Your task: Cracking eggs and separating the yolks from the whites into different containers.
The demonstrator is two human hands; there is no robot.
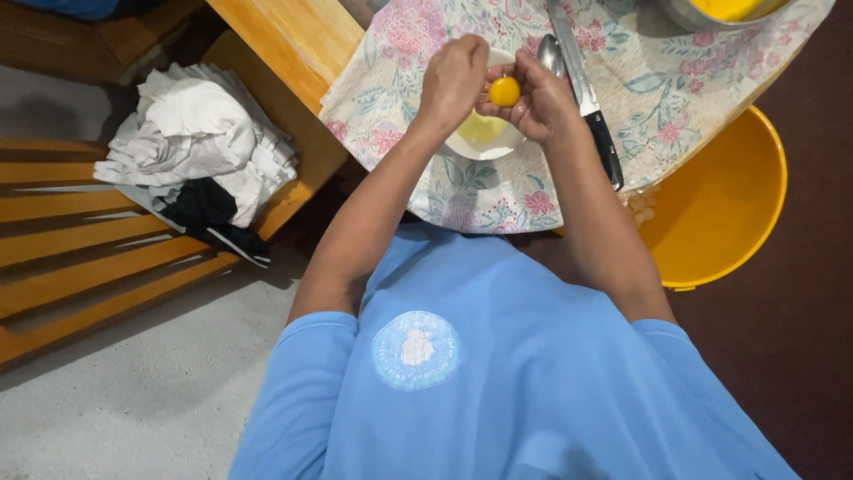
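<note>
My right hand (538, 105) cups a round yellow egg yolk (505, 92) in its fingers, held above a small white bowl (475, 149). A pale yellow liquid lies in the bowl. My left hand (453, 80) is closed just left of the yolk, its fingers touching the right hand's fingertips; whether it grips anything is hidden. Both hands hover over a round table with a floral cloth (391, 107).
A long knife with a black handle (593, 116) and a spoon (549, 53) lie right of the bowl. A yellow bucket (720, 213) stands below the table's right edge. Crumpled white cloths (200, 133) rest on a wooden bench (89, 231) at left. A bowl of yellow liquid (729, 11) sits at the top.
</note>
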